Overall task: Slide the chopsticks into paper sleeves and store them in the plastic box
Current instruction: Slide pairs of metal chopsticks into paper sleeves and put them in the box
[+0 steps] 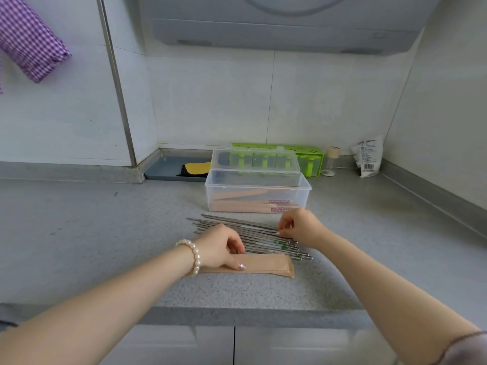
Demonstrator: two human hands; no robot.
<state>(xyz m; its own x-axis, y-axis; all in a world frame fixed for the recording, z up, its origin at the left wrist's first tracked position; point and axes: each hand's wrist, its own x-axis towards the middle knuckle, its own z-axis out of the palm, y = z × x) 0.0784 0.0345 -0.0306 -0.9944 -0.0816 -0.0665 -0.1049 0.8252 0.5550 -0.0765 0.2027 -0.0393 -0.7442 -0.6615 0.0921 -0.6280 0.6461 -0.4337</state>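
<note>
Lying in a loose row on the speckled grey countertop point(105, 233): a bundle of thin stainless-steel chopsticks point(253, 234), tips pointing left, thicker ends to the right, some bearing a small green pattern. Just in front of them, nearer the counter edge, a short stack of flat brown kraft-paper sleeves point(266, 266), squared up and lying lengthwise.

Resting on the left end of that stack, the left hand point(221, 248), fingers curled down with the thumb flat on the top sheet, a decorated nail showing; whether a sleeve is actually pinched between thumb and fingers cannot be told. Around its wrist, a pearl bead bracelet point(193, 255).

Reaching over the right ends of the chopsticks, the right hand point(300, 227), fingers bent narrow with tips down on the metal, seemingly pinching one stick there.

Standing behind the chopsticks, a clear rectangular plastic box point(257, 193) with its hinged lid tipped open, already holding several sleeved pairs whose patterned pink ends poke out to the right.

Farther back against the tiled wall: a lime-green perforated plastic container point(303, 154), a small clear jar point(330, 162), a white printed packet point(367, 159), and a grey tray with a yellow sponge point(197, 168).
</note>
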